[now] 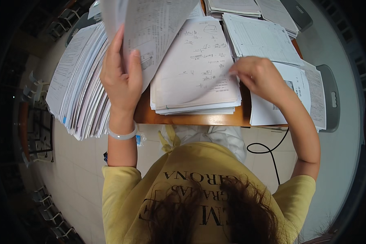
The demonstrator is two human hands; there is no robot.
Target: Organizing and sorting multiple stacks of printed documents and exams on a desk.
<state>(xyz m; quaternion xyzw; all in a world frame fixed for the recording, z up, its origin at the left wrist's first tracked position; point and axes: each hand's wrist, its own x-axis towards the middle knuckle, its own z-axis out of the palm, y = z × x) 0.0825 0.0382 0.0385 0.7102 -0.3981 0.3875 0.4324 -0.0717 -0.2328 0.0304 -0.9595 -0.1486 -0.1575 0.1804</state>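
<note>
My left hand (123, 70), with a pale bangle (122, 131) at its wrist, grips several raised printed sheets (155, 33) between thumb and fingers. Those sheets stand tilted above the far left part of the middle paper stack (195, 110). On top of that stack lies a sheet (198, 64) with handwritten lines and a small drawn figure. Its near right edge curls up to my right hand (253, 74), where the fingertips pinch it; the edge is somewhat blurred there. What lies behind the raised sheets is hidden.
A thick fanned pile of papers (82, 82) stands at the left, partly past the table edge. More papers (262, 39) and a printed sheet (262, 106) lie at the right on the wooden table (186, 119). A grey chair (332, 97) stands beyond. A black cable (262, 148) loops below.
</note>
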